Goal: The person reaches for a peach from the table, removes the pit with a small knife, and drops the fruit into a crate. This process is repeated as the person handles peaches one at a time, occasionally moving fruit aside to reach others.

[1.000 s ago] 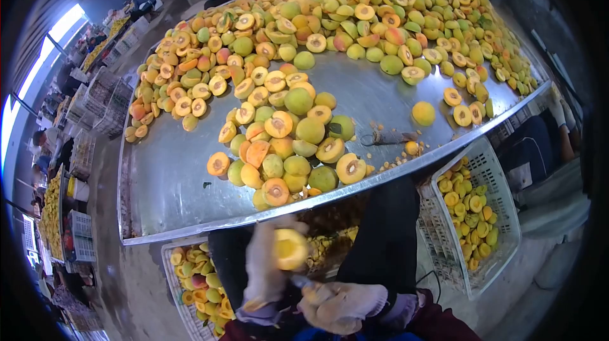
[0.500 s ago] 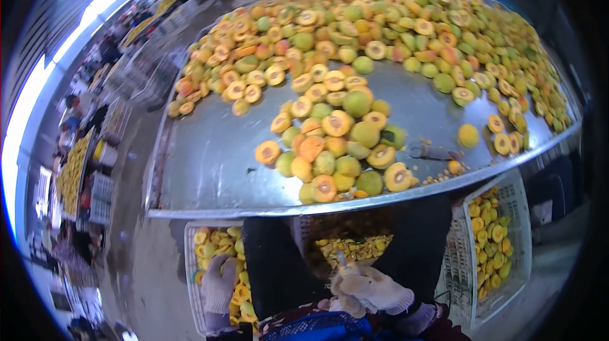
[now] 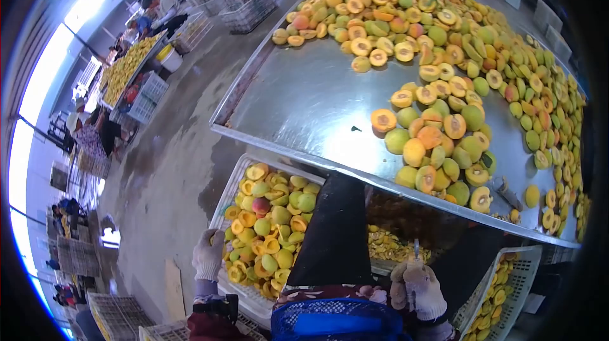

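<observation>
My left hand [image 3: 208, 255], in a pale knit glove, is at the left rim of a white plastic crate [image 3: 236, 175], its fingers curled at the edge. That crate is full of pitted yellow peach halves [image 3: 269, 214], a reddish one among them. In front of my lap, my right hand [image 3: 419, 287], also gloved, is closed around a small hand tool [image 3: 417, 251] with its thin metal tip pointing up. The glove hides the tool's handle. Beyond my knees, a heap of cut peaches [image 3: 444, 138] lies on a metal table [image 3: 285, 103].
Pits and scraps [image 3: 387, 244] lie in a container between my legs. Another crate [image 3: 526, 277] with peach halves stands at my right. A tool [image 3: 506, 194] rests near the table's front edge. Other people [image 3: 89, 128] sit at fruit tables at left; stacked crates [image 3: 247, 8] stand on the floor.
The view has swung left, bringing the left crate fully into sight. My left hand has moved from over the fruit to the crate's outer edge. My right hand still holds the tool.
</observation>
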`<state>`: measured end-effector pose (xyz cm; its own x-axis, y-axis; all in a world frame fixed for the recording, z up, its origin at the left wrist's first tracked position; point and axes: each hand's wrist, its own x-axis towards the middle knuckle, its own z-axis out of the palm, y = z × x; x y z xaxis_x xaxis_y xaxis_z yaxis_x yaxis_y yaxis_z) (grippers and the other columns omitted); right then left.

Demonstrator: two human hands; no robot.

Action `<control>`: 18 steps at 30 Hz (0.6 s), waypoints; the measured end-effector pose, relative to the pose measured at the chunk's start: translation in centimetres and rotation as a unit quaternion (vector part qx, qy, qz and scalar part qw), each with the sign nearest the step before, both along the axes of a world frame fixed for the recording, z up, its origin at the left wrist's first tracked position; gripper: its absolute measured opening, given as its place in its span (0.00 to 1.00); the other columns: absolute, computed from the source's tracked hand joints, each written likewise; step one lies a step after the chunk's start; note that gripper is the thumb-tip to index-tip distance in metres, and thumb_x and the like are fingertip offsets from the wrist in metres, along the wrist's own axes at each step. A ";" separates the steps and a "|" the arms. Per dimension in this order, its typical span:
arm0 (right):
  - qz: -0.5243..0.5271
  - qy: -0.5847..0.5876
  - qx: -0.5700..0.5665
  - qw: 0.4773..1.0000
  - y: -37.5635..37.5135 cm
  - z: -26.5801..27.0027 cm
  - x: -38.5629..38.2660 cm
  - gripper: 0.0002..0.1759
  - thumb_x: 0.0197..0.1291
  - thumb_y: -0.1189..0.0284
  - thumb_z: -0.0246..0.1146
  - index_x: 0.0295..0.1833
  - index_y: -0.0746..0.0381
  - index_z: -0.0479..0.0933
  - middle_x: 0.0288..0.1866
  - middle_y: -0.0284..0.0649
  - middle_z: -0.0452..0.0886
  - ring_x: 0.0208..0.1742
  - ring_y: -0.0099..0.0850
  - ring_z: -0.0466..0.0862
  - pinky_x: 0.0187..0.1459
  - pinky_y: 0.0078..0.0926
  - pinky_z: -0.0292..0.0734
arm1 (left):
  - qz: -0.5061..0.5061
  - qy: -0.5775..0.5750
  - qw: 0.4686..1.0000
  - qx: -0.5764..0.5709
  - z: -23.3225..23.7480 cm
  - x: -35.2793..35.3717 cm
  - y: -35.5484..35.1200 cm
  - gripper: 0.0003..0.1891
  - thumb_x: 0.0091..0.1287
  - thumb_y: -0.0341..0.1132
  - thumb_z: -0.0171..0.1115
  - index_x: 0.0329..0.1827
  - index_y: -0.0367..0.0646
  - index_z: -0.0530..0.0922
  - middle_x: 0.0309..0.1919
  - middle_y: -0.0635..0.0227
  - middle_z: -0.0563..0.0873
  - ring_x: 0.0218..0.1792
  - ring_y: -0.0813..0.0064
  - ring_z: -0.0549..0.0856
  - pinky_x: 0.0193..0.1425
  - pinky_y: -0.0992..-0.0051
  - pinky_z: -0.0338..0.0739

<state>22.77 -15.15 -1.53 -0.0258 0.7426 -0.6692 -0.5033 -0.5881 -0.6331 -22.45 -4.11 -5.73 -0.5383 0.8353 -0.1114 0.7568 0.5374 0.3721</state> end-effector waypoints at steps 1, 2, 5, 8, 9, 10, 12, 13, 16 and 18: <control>0.008 -0.003 -0.005 1.000 0.1 -0.2 -0.4 0.22 0.64 0.54 0.65 0.42 0.66 0.77 0.21 0.39 0.78 0.17 0.28 0.77 0.19 0.24 0.73 | 0.011 0.007 1.000 -0.012 -0.4 -0.5 -0.3 0.18 0.66 0.52 0.62 0.50 0.50 0.84 0.37 0.62 0.88 0.39 0.70 0.87 0.42 0.71 0.80; -0.006 -0.012 -0.005 1.000 0.0 -0.6 -0.7 0.22 0.64 0.54 0.64 0.41 0.66 0.76 0.21 0.39 0.78 0.17 0.28 0.77 0.19 0.24 0.73 | 0.021 0.013 0.999 -0.025 -0.7 -0.9 -0.6 0.19 0.66 0.54 0.62 0.51 0.51 0.84 0.38 0.60 0.89 0.41 0.67 0.88 0.44 0.69 0.80; -0.014 -0.032 -0.009 0.999 0.5 -0.9 -1.3 0.22 0.65 0.54 0.63 0.40 0.66 0.76 0.20 0.39 0.78 0.16 0.28 0.76 0.18 0.25 0.73 | -0.003 0.113 0.993 -0.046 -1.5 -0.9 -1.3 0.21 0.66 0.56 0.59 0.52 0.53 0.83 0.42 0.57 0.88 0.46 0.58 0.87 0.48 0.63 0.80; -0.015 -0.035 -0.015 0.999 0.9 -0.8 -1.8 0.22 0.66 0.54 0.62 0.40 0.66 0.75 0.20 0.39 0.77 0.15 0.28 0.76 0.17 0.25 0.73 | 0.007 0.137 0.989 -0.045 -3.5 -3.0 -2.2 0.22 0.66 0.57 0.58 0.54 0.54 0.82 0.45 0.56 0.87 0.48 0.52 0.86 0.50 0.58 0.79; -0.021 -0.029 -0.014 0.999 1.1 -0.9 -2.0 0.22 0.66 0.54 0.62 0.40 0.66 0.75 0.20 0.39 0.77 0.15 0.28 0.77 0.17 0.24 0.73 | 0.011 0.136 0.990 -0.047 -3.5 -3.3 -2.3 0.22 0.66 0.57 0.58 0.54 0.54 0.82 0.45 0.56 0.87 0.48 0.52 0.86 0.50 0.58 0.79; -0.017 -0.029 -0.014 0.999 1.3 -1.0 -2.1 0.22 0.66 0.54 0.62 0.40 0.66 0.75 0.20 0.39 0.77 0.15 0.28 0.77 0.17 0.24 0.73 | 0.039 0.122 0.991 -0.048 -3.2 -3.5 -2.3 0.22 0.66 0.57 0.58 0.54 0.54 0.82 0.45 0.56 0.87 0.48 0.52 0.86 0.51 0.58 0.79; -0.008 -0.048 -0.021 0.999 1.5 -1.5 -2.4 0.22 0.66 0.54 0.61 0.39 0.66 0.75 0.20 0.38 0.77 0.15 0.28 0.77 0.17 0.23 0.73 | 0.071 0.107 0.990 -0.049 -3.3 -4.5 -2.2 0.22 0.66 0.57 0.58 0.55 0.54 0.81 0.46 0.55 0.87 0.48 0.52 0.85 0.51 0.59 0.79; -0.004 -0.050 -0.021 0.999 1.7 -1.6 -2.6 0.22 0.66 0.54 0.61 0.39 0.66 0.75 0.20 0.38 0.77 0.15 0.28 0.77 0.17 0.23 0.73 | 0.089 0.108 0.990 -0.025 -3.6 -5.4 -2.1 0.22 0.66 0.57 0.59 0.55 0.55 0.82 0.47 0.55 0.87 0.49 0.52 0.85 0.52 0.59 0.79; 0.006 -0.084 -0.015 0.996 1.9 -2.2 -3.1 0.21 0.67 0.55 0.61 0.40 0.65 0.75 0.20 0.38 0.77 0.15 0.27 0.77 0.17 0.22 0.73 | 0.119 0.093 0.988 -0.035 -4.5 -5.8 -1.2 0.23 0.66 0.56 0.59 0.58 0.52 0.80 0.48 0.55 0.87 0.49 0.53 0.86 0.52 0.59 0.79; 0.006 -0.118 -0.025 0.993 1.8 -3.1 -3.3 0.20 0.68 0.56 0.60 0.40 0.64 0.75 0.20 0.36 0.77 0.16 0.26 0.77 0.18 0.22 0.74 | 0.131 0.077 0.986 -0.070 -7.0 -6.9 -1.1 0.25 0.67 0.55 0.59 0.60 0.49 0.79 0.48 0.56 0.88 0.48 0.54 0.87 0.51 0.60 0.79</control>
